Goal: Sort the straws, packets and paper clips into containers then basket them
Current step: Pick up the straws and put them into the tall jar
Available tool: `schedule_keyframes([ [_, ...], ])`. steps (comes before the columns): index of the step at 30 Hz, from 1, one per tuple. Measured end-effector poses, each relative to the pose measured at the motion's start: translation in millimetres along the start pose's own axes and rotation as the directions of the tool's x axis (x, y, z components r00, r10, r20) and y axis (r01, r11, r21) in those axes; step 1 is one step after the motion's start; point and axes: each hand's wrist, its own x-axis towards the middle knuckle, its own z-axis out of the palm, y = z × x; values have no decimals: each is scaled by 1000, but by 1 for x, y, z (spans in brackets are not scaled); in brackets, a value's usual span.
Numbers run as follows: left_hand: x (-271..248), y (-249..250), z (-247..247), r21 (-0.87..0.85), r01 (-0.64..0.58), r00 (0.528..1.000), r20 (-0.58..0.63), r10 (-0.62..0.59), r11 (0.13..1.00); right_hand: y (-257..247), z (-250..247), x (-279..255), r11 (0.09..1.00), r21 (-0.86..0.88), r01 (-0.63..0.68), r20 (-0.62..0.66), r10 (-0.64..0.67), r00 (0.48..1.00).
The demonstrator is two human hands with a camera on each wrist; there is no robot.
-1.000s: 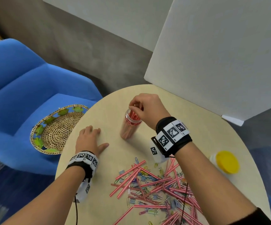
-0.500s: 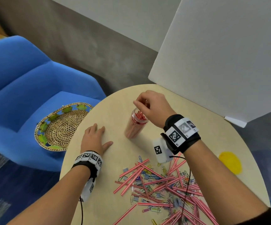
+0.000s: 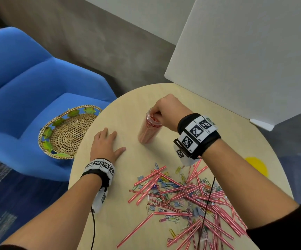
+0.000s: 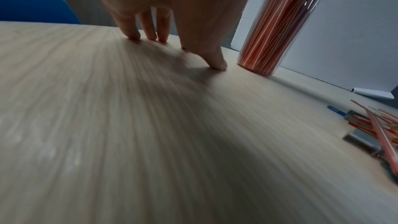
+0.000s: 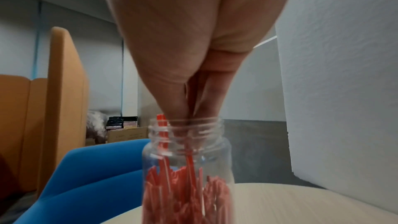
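The right hand is over the mouth of a clear jar standing upright on the round table. Its fingertips are bunched together and dip into the jar's threaded neck, among the red-striped straws packed inside; whether they still pinch a straw cannot be told. The left hand lies flat and relaxed on the table just left of the jar, fingers spread, holding nothing. Nearer the person than both hands lies a loose pile of straws mixed with coloured paper clips and small grey packets. A woven basket sits on a blue armchair, left of the left hand.
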Motion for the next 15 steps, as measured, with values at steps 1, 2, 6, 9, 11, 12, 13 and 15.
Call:
schedule_keyframes([
  [1,0,0,0,0,2,1000,0,-2,1000,-1,-1,2,1000,-3,-15,-19,15,1000],
  [2,1,0,1,0,4,1000,-2,-4,1000,-2,-1,2,1000,-18,-21,-41,20,999],
  [6,1,-3,5,-3,-10,1000,-16,10,1000,-2,1,-7,1000,-7,-26,-199,24,980],
  [9,3,-3,6,-4,-21,1000,-22,21,1000,-6,3,-17,993,114,14,-237,14,971],
  [11,5,-3,7,37,-14,1000,1,14,999,-12,6,-24,997,71,36,-208,-20,978],
  [12,6,-3,5,62,-9,1000,21,7,998,-15,7,-26,999,15,39,-188,-36,982],
  [13,8,-1,3,80,1,999,46,-5,997,-17,10,-27,998,-45,41,-179,-48,983],
  [15,10,7,-8,84,32,992,116,-42,996,-17,14,-30,996,-86,38,-178,-53,983],
])
